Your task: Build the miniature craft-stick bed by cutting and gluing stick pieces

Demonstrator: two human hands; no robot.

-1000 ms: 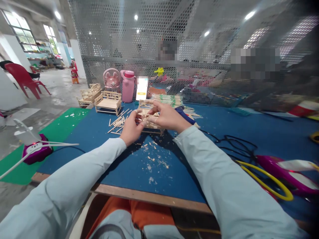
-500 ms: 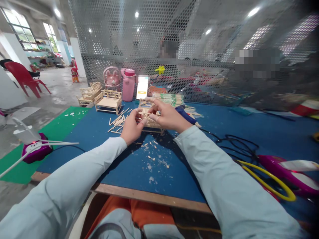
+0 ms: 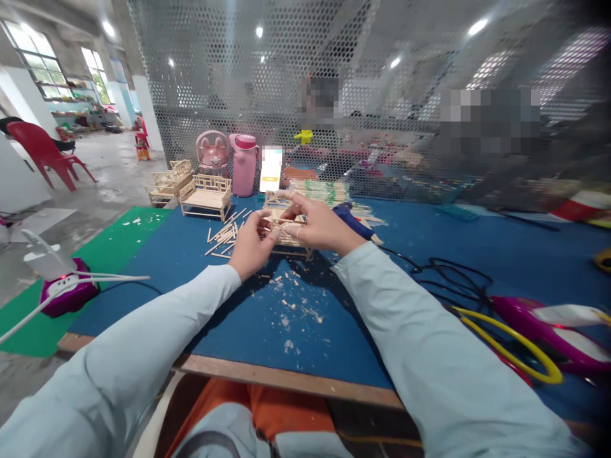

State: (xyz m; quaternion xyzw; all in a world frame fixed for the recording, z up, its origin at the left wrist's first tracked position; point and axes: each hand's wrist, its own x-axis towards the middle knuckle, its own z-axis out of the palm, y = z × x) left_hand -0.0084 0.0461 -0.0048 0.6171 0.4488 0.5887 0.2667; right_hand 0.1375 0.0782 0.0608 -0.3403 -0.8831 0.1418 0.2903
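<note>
Both hands meet over a small wooden stick-built bench (image 3: 292,242) on the blue tabletop. My left hand (image 3: 252,242) is pinched at the bench's left side, its fingertips around something too small to make out. From the right, my right hand (image 3: 317,221) closes its thumb and fingers on a thin wooden stick (image 3: 292,221) above the bench. The fingers hide much of the bench. Loose sticks (image 3: 224,235) lie just left of my left hand. A finished-looking small bench (image 3: 207,196) stands behind them.
Behind are a pink bottle (image 3: 244,165), a lit phone (image 3: 271,170) and bundled sticks (image 3: 322,189) by a mesh screen. A blue-handled tool (image 3: 352,221) lies right of my hand. Black cables, a yellow loop (image 3: 515,350) and a purple power strip (image 3: 539,331) lie further right.
The view has shifted slightly. Both hands stay over the bench, and the thin stick at my right fingertips shows more clearly.
</note>
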